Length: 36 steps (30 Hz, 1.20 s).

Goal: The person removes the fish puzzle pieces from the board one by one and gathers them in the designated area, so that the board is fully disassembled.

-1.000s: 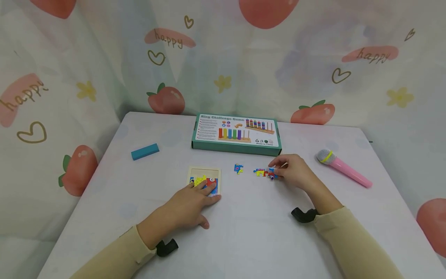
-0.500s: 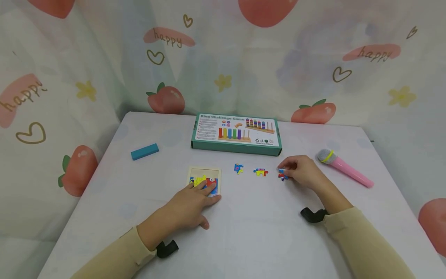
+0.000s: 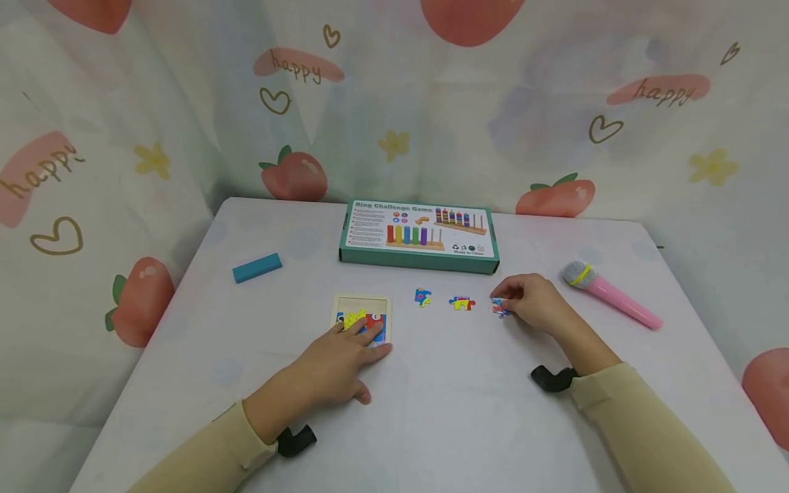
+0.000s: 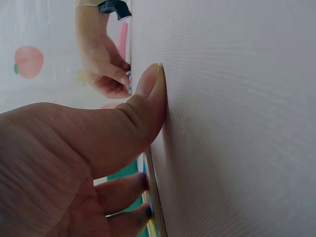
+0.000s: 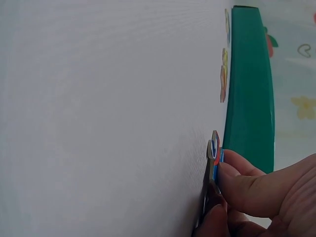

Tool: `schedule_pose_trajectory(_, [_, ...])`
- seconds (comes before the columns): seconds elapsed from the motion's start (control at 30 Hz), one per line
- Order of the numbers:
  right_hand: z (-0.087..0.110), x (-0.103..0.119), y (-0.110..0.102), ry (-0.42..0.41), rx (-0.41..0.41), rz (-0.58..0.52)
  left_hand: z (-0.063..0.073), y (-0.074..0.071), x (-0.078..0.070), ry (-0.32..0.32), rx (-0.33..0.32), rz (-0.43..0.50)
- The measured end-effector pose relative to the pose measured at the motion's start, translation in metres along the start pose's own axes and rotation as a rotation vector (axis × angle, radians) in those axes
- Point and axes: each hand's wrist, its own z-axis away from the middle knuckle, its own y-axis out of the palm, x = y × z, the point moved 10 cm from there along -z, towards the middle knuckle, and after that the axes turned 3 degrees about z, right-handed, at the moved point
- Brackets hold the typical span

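My left hand (image 3: 335,363) lies with fingers spread over a small wooden puzzle tray (image 3: 364,298), fingertips on the yellow, red and blue pieces inside it. Part of the tray is hidden under the hand. In the left wrist view the left thumb (image 4: 143,101) rests beside the tray on the table. My right hand (image 3: 533,301) pinches a blue and red puzzle piece (image 5: 215,153) between thumb and fingers, low over the table. To its left lie a yellow and red puzzle piece (image 3: 462,303) and a blue and yellow puzzle piece (image 3: 422,296).
Behind the pieces sits a green Ring Challenge Game box (image 3: 419,236). A pink toy microphone (image 3: 616,298) lies at the right, and a blue block (image 3: 257,268) at the left. A patterned cloth (image 3: 394,103) hangs behind the white table (image 3: 444,424).
The right hand has moved right with the pinched piece, away from the yellow and red one, and the piece now lies at a different tilt. The left hand has stayed in place.
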Motion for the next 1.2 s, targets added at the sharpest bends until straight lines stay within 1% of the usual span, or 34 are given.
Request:
schedule_pose_trajectory(0.3, [0.003, 0.000, -0.002, 0.019, -0.008, 0.020, 0.001, 0.000, -0.001, 0.003, -0.010, 0.017])
schedule_pose_trajectory(0.47, [0.004, 0.000, -0.004, 0.022, -0.021, 0.010, 0.002, 0.001, -0.002, 0.005, -0.010, 0.003])
schedule_pose_trajectory(0.73, [0.008, 0.004, -0.021, 0.028, -0.061, -0.034, 0.003, 0.003, -0.006, 0.018, -0.010, -0.034])
schedule_pose_trajectory(0.93, [0.009, 0.019, -0.023, 0.011, -0.063, -0.071, 0.003, 0.003, -0.007, 0.024, -0.010, -0.031])
schedule_pose_trajectory(1.1, [0.009, 0.038, -0.018, -0.036, -0.061, -0.085, 0.003, 0.003, -0.006, 0.031, -0.008, -0.039])
schedule_pose_trajectory(1.2, [0.009, 0.053, -0.012, -0.058, -0.046, -0.090, 0.004, 0.003, -0.005, 0.042, -0.017, -0.058])
